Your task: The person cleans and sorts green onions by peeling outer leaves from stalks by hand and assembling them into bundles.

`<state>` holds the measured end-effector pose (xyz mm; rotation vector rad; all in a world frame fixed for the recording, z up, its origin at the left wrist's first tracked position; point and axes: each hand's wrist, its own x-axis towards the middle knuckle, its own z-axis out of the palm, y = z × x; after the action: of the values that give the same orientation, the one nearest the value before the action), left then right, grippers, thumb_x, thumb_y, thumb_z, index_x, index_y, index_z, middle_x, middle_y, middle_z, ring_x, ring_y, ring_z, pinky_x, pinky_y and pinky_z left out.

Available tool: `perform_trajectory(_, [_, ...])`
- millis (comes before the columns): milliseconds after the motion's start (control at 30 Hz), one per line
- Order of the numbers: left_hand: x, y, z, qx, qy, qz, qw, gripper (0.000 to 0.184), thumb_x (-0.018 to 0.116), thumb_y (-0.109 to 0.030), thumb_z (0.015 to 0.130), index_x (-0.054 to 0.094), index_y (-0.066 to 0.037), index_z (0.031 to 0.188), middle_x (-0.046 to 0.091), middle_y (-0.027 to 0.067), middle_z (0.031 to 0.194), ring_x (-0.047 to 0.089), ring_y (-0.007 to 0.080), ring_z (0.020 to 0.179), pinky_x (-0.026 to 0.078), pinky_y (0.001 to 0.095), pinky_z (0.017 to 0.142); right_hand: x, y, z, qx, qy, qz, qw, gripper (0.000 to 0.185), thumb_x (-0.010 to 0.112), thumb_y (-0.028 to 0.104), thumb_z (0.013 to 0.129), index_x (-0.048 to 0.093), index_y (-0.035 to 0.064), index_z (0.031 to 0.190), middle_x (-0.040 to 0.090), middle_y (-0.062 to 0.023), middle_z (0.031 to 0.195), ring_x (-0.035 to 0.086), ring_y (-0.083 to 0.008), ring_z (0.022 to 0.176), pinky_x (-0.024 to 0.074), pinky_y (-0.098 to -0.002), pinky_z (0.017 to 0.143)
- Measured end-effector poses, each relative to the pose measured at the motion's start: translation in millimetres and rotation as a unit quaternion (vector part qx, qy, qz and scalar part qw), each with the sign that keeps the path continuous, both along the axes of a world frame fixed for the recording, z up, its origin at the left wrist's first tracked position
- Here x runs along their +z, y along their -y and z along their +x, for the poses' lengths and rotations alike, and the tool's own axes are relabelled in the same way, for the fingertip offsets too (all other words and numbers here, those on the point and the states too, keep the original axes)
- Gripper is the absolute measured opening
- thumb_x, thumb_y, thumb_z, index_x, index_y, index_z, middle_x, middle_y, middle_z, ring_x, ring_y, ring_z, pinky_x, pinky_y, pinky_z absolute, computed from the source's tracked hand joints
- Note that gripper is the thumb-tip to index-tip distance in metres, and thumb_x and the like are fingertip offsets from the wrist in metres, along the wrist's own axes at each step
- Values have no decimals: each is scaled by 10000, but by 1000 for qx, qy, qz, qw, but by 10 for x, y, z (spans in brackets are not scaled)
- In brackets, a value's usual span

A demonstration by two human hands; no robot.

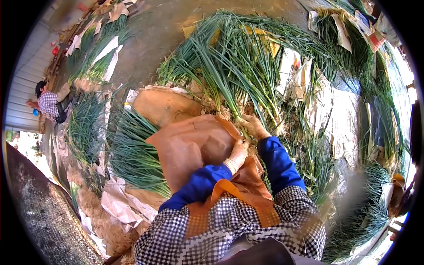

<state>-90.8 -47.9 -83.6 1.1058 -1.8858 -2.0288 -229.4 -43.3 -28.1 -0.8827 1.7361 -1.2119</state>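
Observation:
My right hand [255,127], in a pale glove, is closed round the lower stems of some long green onions [221,75], whose leaves point away from me. Just below it, my left hand [239,152], also gloved, has its fingers closed at the root end of the same stalks. An orange-brown apron [194,141] spreads over my lap beneath both hands. Beyond them lies a big loose heap of green onions [260,57], with pale roots towards me. On the left, a bundle of green onions [137,150] lies beside the apron.
A person [48,101] in a checked shirt sits at the far left by more onion rows [86,126]. Brown paper [165,106] lies ahead of the apron, crumpled paper [126,201] at lower left. Further onion piles [362,57] and paper sheets [344,119] line the right.

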Motion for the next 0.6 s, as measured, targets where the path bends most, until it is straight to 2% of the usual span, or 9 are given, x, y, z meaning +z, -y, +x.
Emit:
perform_trajectory(67, [301, -15, -4, 27, -84, 125, 988, 214, 493, -176, 902, 543, -125, 1104, 559, -17, 824, 505, 66, 625, 424, 199, 498, 213, -201, 109, -109, 122, -6, 987, 229, 534, 234, 872, 606, 16, 878, 563, -37, 746, 508, -136, 686, 428, -281, 626])
perform_trajectory(133, [601, -15, -88, 204, -146, 356, 900, 177, 487, -146, 905, 547, -138, 1071, 543, -35, 742, 474, 52, 569, 399, 172, 480, 123, -539, 154, -69, -215, -122, 966, 200, 529, 222, 875, 583, 29, 874, 501, 4, 706, 476, -126, 643, 402, -260, 573])
perform_trajectory(200, [520, 46, -21, 186, -137, 372, 899, 173, 497, -128, 899, 540, -112, 1066, 548, -23, 734, 481, 60, 549, 398, 177, 453, 24, -965, 85, -29, -432, -162, 887, 158, 513, 188, 869, 552, 36, 887, 440, 5, 674, 460, -136, 618, 405, -280, 540])
perform_trajectory(233, [539, 61, -5, 160, -153, 363, 905, 166, 505, -108, 892, 537, -95, 1055, 551, -15, 746, 498, 71, 567, 415, 192, 468, 95, -1258, 49, -100, -105, -82, 986, 176, 510, 192, 867, 557, 34, 931, 479, -19, 694, 489, -155, 627, 419, -294, 535])
perform_trajectory(267, [569, 62, -7, 133, -170, 353, 910, 161, 514, -88, 884, 535, -77, 1043, 554, -7, 757, 514, 82, 585, 432, 208, 483, 187, -1562, -29, -160, 232, 9, 959, 204, 506, 195, 865, 563, 32, 975, 517, -43, 714, 517, -173, 635, 433, -308, 530])
perform_trajectory(367, [724, -3, -47, 187, -155, 371, 896, 161, 558, -33, 842, 530, -53, 999, 550, 9, 745, 517, 99, 560, 454, 229, 492, -489, -2290, -559, -209, 275, 38, 938, 279, 531, 273, 851, 576, 29, 978, 596, -114, 794, 580, -214, 693, 462, -339, 551])
perform_trajectory(400, [729, -33, -58, 179, -155, 368, 899, 169, 570, -23, 830, 530, -55, 991, 547, 9, 743, 514, 103, 550, 455, 228, 489, -952, -2395, -698, -101, -103, 173, 974, 325, 539, 355, 838, 586, 36, 881, 606, -139, 752, 595, -246, 691, 467, -367, 586])
perform_trajectory(467, [639, -101, -115, 187, -154, 349, 905, 166, 605, -41, 810, 537, -44, 961, 573, 13, 741, 547, 118, 579, 464, 238, 509, -105, -1607, -424, -116, -168, 219, 954, 391, 563, 433, 813, 585, 43, 809, 610, -150, 730, 588, -309, 679, 454, -396, 629])
perform_trajectory(600, [603, -200, -85, 36, 54, -184, 981, 300, 691, -213, 711, 531, -32, 888, 605, 154, 690, 598, 301, 649, 480, 381, 622, 653, -260, -80, -15, -402, 178, 898, 470, 553, 533, 798, 615, 90, 942, 647, -146, 791, 638, -253, 741, 498, -370, 646])
